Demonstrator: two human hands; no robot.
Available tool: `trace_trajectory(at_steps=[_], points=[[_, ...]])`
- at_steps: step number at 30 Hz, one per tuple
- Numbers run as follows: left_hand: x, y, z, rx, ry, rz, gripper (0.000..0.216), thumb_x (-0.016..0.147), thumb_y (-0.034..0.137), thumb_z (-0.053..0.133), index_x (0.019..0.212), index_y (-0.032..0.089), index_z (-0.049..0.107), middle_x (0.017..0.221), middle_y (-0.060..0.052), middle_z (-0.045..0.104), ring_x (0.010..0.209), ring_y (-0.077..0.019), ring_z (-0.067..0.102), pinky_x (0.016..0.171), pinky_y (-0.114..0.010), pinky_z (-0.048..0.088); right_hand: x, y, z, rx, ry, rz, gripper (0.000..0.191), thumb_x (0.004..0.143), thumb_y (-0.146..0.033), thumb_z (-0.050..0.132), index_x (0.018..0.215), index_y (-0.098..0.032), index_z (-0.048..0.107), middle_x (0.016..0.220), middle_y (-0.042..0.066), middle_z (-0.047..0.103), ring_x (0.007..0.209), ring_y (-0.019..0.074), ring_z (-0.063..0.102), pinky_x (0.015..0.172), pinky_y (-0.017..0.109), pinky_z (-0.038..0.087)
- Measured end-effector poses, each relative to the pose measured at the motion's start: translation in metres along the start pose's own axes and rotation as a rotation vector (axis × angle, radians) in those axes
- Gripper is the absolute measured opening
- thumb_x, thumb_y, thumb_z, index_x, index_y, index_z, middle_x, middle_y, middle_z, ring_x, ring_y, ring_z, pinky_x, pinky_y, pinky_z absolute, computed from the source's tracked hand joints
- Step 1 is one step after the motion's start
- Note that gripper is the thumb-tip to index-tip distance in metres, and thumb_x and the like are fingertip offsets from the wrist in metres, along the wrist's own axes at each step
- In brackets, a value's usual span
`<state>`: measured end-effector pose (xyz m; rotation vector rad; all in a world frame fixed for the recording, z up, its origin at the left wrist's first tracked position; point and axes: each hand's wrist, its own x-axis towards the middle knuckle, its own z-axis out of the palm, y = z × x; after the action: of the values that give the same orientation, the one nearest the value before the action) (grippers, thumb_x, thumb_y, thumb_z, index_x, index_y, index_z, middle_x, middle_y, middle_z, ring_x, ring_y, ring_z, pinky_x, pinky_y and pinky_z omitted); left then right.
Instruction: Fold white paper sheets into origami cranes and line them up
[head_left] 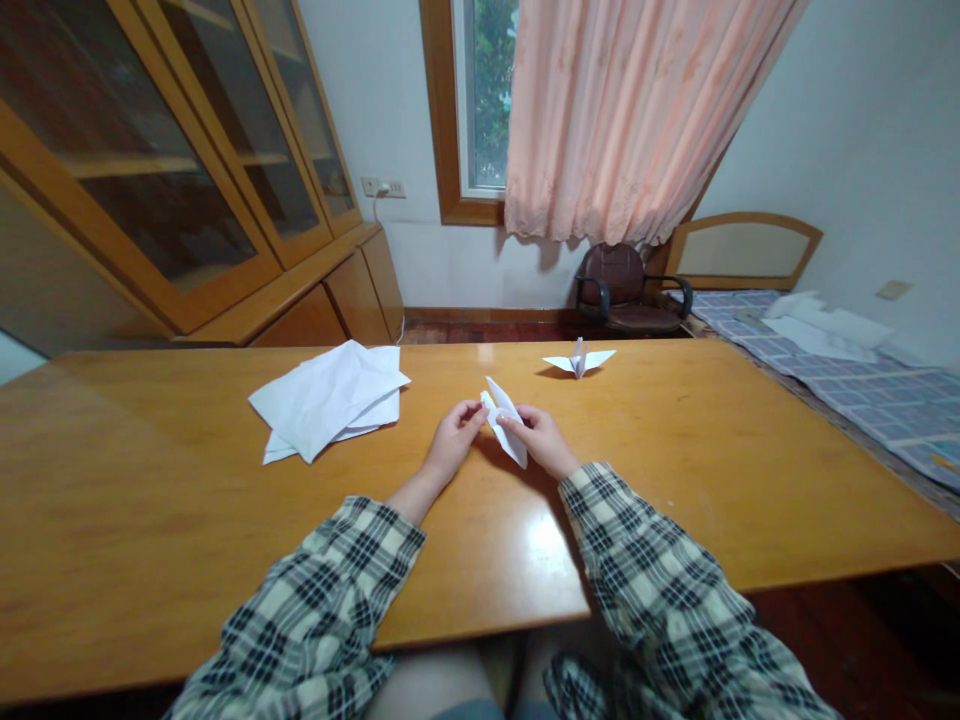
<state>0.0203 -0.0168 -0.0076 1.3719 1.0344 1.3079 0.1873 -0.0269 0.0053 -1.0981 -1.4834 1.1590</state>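
Far left, a wooden cabinet (187, 190) with glass doors runs along the wall, and below it the long wooden table (150, 520) stretches right across. On the table's left half lies a loose pile of white paper sheets (326, 400), overlapping and a little fanned, well apart from the hands. Now the centre: the left hand (450, 440) comes in from its plaid sleeve (322, 610), fingertips pinched on the upper left edge of a folded white paper piece (504, 425). The piece is held just above the tabletop, tilted, its long point angling down to the right (whether it grazes the wood, I cannot tell). The right hand (544, 440) meets it from the other side, fingers closed on the right edge, so both hands are close together, clamped on the same piece. Just beyond them, farther back on the table, a finished paper crane (579, 360) stands with wings spread. Behind it, a dark chair (626, 290) sits under a pink curtain (622, 120), and far right lies a bed (847, 370) with white sheets of paper on its checked cover.
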Motion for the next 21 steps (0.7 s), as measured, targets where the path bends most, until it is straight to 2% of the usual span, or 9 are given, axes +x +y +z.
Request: trace_trajectory(at_steps=[4, 10, 16, 21], points=[[-0.0005, 0.0000, -0.0004, 0.123, 0.021, 0.081, 0.022, 0.077, 0.038, 0.066, 0.072, 0.017, 0.063, 0.078, -0.002, 0.063, 0.079, -0.0161, 0.057, 0.070, -0.024, 0.043, -0.0004, 0.0001, 0.0012, 0.036, -0.032, 0.002, 0.040, 0.073, -0.055, 0.068, 0.080, -0.015, 0.069, 0.070, 0.000, 0.064, 0.065, 0.0141, 0.052, 0.059, 0.025, 0.038], [0.0001, 0.0034, -0.0006, 0.096, 0.086, 0.079, 0.021, 0.078, 0.038, 0.065, 0.077, 0.018, 0.063, 0.080, -0.001, 0.063, 0.076, -0.0151, 0.057, 0.070, -0.025, 0.045, -0.0002, 0.0043, 0.0015, 0.022, -0.050, -0.028, 0.039, 0.079, -0.051, 0.064, 0.093, -0.016, 0.071, 0.083, 0.004, 0.069, 0.073, 0.0163, 0.057, 0.067, 0.028, 0.043], [0.0008, 0.0036, -0.0015, 0.144, 0.097, 0.132, 0.023, 0.079, 0.041, 0.064, 0.077, 0.018, 0.063, 0.081, -0.002, 0.062, 0.077, -0.0153, 0.057, 0.069, -0.024, 0.046, 0.0016, 0.0065, -0.0011, -0.095, 0.055, -0.140, 0.033, 0.081, -0.048, 0.063, 0.093, -0.019, 0.072, 0.092, 0.006, 0.069, 0.080, 0.0176, 0.058, 0.072, 0.029, 0.045], [-0.0009, 0.0070, -0.0015, 0.234, 0.063, 0.192, 0.022, 0.081, 0.037, 0.062, 0.070, 0.018, 0.061, 0.076, -0.001, 0.058, 0.075, -0.0143, 0.056, 0.064, -0.023, 0.043, 0.0032, 0.0051, -0.0034, -0.098, 0.139, -0.201, 0.029, 0.081, -0.048, 0.064, 0.081, -0.020, 0.071, 0.082, 0.004, 0.064, 0.075, 0.0169, 0.057, 0.069, 0.029, 0.045]])
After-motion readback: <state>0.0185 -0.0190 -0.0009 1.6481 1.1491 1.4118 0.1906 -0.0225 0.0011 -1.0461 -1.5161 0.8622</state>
